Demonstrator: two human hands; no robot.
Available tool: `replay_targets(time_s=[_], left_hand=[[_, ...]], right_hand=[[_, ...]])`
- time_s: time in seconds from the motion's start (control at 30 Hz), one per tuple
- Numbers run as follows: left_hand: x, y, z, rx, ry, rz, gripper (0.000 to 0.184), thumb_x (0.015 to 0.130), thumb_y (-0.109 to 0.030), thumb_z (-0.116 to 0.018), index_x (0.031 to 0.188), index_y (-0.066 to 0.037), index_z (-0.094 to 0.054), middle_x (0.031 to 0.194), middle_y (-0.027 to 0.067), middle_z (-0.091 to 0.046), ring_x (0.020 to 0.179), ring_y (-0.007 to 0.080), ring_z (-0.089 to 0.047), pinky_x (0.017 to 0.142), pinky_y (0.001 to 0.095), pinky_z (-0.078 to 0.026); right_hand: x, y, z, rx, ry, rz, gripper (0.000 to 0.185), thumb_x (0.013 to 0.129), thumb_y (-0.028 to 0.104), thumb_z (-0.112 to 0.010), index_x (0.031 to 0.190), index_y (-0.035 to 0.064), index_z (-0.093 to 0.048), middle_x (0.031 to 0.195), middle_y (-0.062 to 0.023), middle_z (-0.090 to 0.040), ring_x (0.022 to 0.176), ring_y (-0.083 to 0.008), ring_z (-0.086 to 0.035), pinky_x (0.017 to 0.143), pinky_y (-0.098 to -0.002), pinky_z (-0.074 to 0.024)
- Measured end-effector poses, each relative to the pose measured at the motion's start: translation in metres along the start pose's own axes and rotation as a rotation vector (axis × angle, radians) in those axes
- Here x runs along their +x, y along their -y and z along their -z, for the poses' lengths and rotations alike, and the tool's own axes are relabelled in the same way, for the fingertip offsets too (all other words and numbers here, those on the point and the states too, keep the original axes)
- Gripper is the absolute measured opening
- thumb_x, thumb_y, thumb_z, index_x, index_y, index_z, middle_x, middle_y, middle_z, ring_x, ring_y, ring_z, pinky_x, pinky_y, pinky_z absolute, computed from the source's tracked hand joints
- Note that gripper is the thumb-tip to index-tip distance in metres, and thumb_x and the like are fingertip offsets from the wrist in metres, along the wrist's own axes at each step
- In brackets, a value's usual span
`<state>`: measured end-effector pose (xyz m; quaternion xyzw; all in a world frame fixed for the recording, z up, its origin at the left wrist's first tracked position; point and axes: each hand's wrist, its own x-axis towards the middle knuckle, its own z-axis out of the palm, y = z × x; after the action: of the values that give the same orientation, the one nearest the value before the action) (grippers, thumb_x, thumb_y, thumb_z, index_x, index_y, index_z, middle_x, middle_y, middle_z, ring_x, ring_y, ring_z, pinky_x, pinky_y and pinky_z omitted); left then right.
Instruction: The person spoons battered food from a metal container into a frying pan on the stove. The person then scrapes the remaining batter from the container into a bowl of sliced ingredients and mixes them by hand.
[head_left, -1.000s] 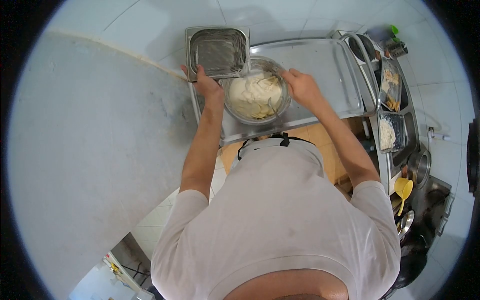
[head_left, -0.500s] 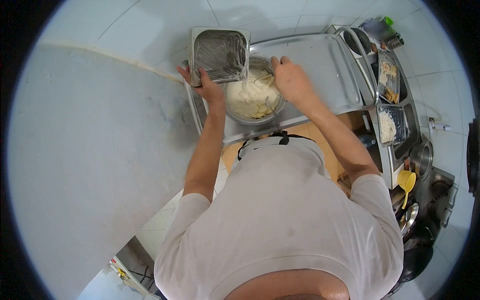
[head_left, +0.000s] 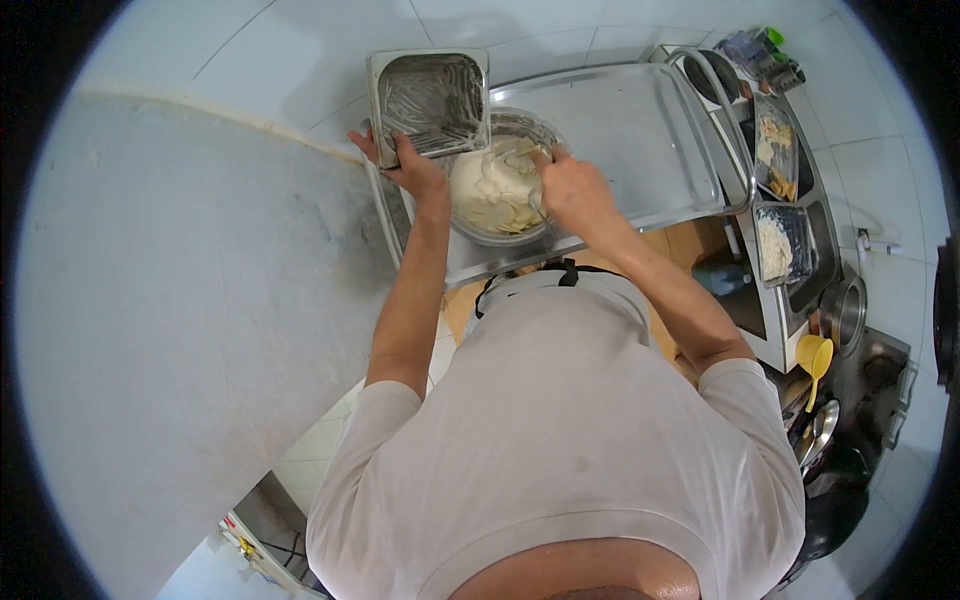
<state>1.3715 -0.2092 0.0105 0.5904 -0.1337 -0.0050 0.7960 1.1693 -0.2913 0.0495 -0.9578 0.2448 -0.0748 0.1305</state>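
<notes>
My left hand grips a square metal pan by its near edge, thumb inside. Streaks of pale batter coat the inside of the pan, which is held up at the left of a round metal bowl. Creamy white batter with pale slices fills much of this bowl. Over the bowl's right side, my right hand is closed with knuckles up. A thin curved metal piece shows just below its fingers, but what it grips is mostly hidden. The bowl stands on a metal tray-topped cart.
Tiled wall runs behind the cart, and a grey panel borders it on the left. To the right, a counter holds two food trays, one with white food, beside a sink. A yellow dipper lies nearer me.
The pan and my left hand have shifted slightly left and up. My right hand has moved slightly lower and tilted over the bowl's right side.
</notes>
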Motion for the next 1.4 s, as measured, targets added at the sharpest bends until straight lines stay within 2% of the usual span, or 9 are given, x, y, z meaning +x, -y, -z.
replay_targets(time_s=[0.37, 0.5, 0.6, 0.7, 0.8, 0.9, 1.0, 1.1, 1.4], left_hand=[[0.010, 0.023, 0.015, -0.058, -0.063, 0.134, 0.071, 0.101, -0.010, -0.045, 0.157, -0.003, -0.004, 0.160, 0.0192, -0.018, 0.144, 0.0279, -0.028, 0.119, 0.0374, -0.019], [0.016, 0.043, 0.036, 0.004, -0.097, 0.125, 0.072, 0.101, -0.013, -0.049, 0.157, -0.002, -0.005, 0.160, 0.0162, -0.021, 0.143, 0.0272, -0.030, 0.119, 0.0370, -0.021], [0.021, 0.063, 0.053, -0.096, -0.112, 0.233, 0.071, 0.101, -0.015, -0.051, 0.157, -0.004, -0.009, 0.158, 0.0132, -0.027, 0.140, 0.0265, -0.035, 0.117, 0.0375, -0.026], [0.029, 0.093, 0.070, -0.183, -0.203, 0.432, 0.054, 0.100, -0.025, -0.055, 0.148, -0.013, -0.035, 0.138, 0.0109, -0.051, 0.120, 0.0265, -0.054, 0.097, 0.0445, -0.048], [0.014, 0.049, 0.057, -0.182, -0.229, 0.629, 0.050, 0.099, -0.030, -0.057, 0.143, -0.012, -0.042, 0.132, 0.0097, -0.055, 0.113, 0.0275, -0.058, 0.092, 0.0448, -0.050], [0.007, 0.041, 0.056, -0.185, -0.180, 0.614, 0.066, 0.100, -0.020, -0.054, 0.157, -0.020, -0.021, 0.153, 0.0096, -0.036, 0.133, 0.0279, -0.043, 0.108, 0.0439, -0.038], [0.015, 0.106, 0.081, -0.177, -0.058, 0.455, 0.066, 0.100, -0.023, -0.054, 0.157, -0.026, -0.021, 0.153, 0.0087, -0.036, 0.131, 0.0280, -0.045, 0.103, 0.0507, -0.042], [0.006, 0.097, 0.064, -0.152, -0.167, 0.481, 0.052, 0.099, -0.034, -0.058, 0.140, -0.004, -0.045, 0.129, 0.0131, -0.057, 0.115, 0.0279, -0.059, 0.090, 0.0461, -0.052], [-0.009, 0.033, 0.023, -0.163, -0.061, 0.836, 0.051, 0.102, -0.038, -0.049, 0.138, -0.003, -0.046, 0.127, 0.0159, -0.059, 0.109, 0.0286, -0.062, 0.089, 0.0479, -0.053]], right_hand=[[0.011, -0.025, 0.032, 0.034, -0.002, -0.095, 0.023, 0.080, 0.015, -0.057, 0.096, 0.0046, -0.069, 0.083, -0.0206, -0.069, 0.074, -0.0406, -0.068, 0.066, -0.0512, -0.0544], [0.002, -0.040, -0.018, 0.081, -0.060, -0.049, 0.017, 0.083, 0.010, -0.057, 0.095, 0.0042, -0.068, 0.085, -0.0187, -0.069, 0.074, -0.0406, -0.067, 0.065, -0.0489, -0.0544], [-0.008, -0.061, -0.081, -0.003, 0.064, -0.056, 0.017, 0.084, 0.011, -0.056, 0.094, 0.0034, -0.067, 0.087, -0.0198, -0.069, 0.075, -0.0407, -0.067, 0.067, -0.0498, -0.0551], [-0.003, -0.065, -0.097, 0.005, 0.055, -0.069, 0.017, 0.085, 0.013, -0.055, 0.093, 0.0032, -0.066, 0.089, -0.0212, -0.069, 0.077, -0.0416, -0.068, 0.068, -0.0512, -0.0554], [-0.005, -0.062, -0.088, -0.024, 0.128, -0.128, 0.017, 0.083, 0.008, -0.056, 0.095, 0.0040, -0.066, 0.091, -0.0191, -0.069, 0.078, -0.0423, -0.067, 0.068, -0.0518, -0.0545], [-0.001, -0.056, -0.063, 0.006, 0.104, -0.170, 0.018, 0.084, 0.009, -0.056, 0.097, 0.0052, -0.066, 0.091, -0.0191, -0.069, 0.080, -0.0423, -0.066, 0.070, -0.0525, -0.0539], [-0.006, -0.046, -0.030, 0.087, 0.017, -0.154, 0.018, 0.086, 0.010, -0.055, 0.099, 0.0057, -0.067, 0.090, -0.0203, -0.068, 0.080, -0.0422, -0.066, 0.070, -0.0527, -0.0525], [-0.006, -0.035, -0.005, 0.190, -0.094, -0.151, 0.017, 0.088, 0.012, -0.055, 0.099, 0.0048, -0.066, 0.085, -0.0219, -0.067, 0.079, -0.0423, -0.065, 0.068, -0.0519, -0.0514], [0.029, -0.064, 0.001, 0.327, -0.352, -0.121, 0.017, 0.090, 0.014, -0.054, 0.097, 0.0047, -0.067, 0.081, -0.0216, -0.067, 0.076, -0.0413, -0.065, 0.066, -0.0509, -0.0506]])
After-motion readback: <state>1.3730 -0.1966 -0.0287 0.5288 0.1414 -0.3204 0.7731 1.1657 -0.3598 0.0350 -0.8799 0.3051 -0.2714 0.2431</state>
